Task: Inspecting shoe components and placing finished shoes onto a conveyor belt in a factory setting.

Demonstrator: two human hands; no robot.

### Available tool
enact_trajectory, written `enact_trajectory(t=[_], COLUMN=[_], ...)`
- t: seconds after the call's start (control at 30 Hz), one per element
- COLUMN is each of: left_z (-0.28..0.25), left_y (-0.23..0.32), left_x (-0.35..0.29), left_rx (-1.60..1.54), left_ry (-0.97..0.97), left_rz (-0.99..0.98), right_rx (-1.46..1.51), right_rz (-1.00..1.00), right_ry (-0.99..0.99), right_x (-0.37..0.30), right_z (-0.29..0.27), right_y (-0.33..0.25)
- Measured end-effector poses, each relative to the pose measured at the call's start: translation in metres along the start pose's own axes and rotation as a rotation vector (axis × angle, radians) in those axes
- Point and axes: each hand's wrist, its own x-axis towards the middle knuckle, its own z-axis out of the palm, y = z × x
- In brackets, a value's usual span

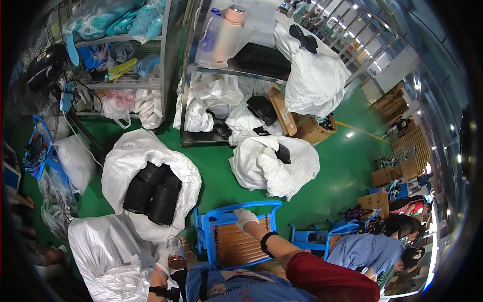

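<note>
My left hand (pixel 162 266), in a white glove, is closed around a clear drinking bottle (pixel 176 246) with brown liquid at its bottom, close to my body. My right hand (pixel 246 219), also gloved in white, reaches forward with its fingers bent over the blue frame of a chair (pixel 236 246). That chair has a seat of brown slats and stands right in front of me. Left of it, a big white sack (pixel 114 166) is rolled open around several black rolled pieces (pixel 163 199). The undersides of my right fingers are hidden.
Another white sack (pixel 246 166) stands beyond the chair. A metal bench (pixel 191 100) carries a pink-capped bottle (pixel 234 16). Shelves with slippers (pixel 121 69) rise far left. Crumpled white sacks (pixel 100 251) lie near left. A co-worker in blue (pixel 362 250) bends forward at right, beside a second blue chair (pixel 307 236).
</note>
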Motion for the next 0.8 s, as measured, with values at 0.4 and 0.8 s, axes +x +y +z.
enact_trajectory(t=[0.4, 0.8], left_z=[-0.004, -0.006], left_y=[-0.005, 0.004], left_x=[0.018, 0.029], left_rx=[0.014, 0.199], left_ry=[0.009, 0.034], left_rz=[-0.025, -0.164], right_rx=[0.001, -0.179], right_rz=[0.039, -0.051], right_ry=[-0.087, -0.245], right_x=[0.006, 0.037], right_z=[0.021, 0.015], right_y=[0.008, -0.025])
